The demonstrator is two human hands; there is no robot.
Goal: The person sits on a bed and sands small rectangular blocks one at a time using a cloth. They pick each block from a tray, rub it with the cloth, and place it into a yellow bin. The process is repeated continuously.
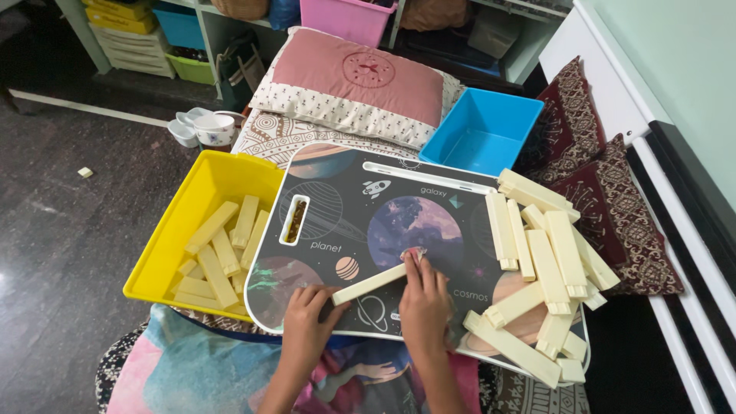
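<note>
A cream rectangular block lies on a dark lap tray printed with planets. My left hand grips the block's near end. My right hand presses a small pink cloth against the block's far end. A heap of several more cream blocks covers the tray's right side. More of the same blocks lie in a yellow bin to the tray's left.
A blue bin stands empty behind the tray beside a pink pillow. Maroon patterned cushions line the right wall. Small white cups sit on the dark floor at left. Shelves with coloured bins fill the back.
</note>
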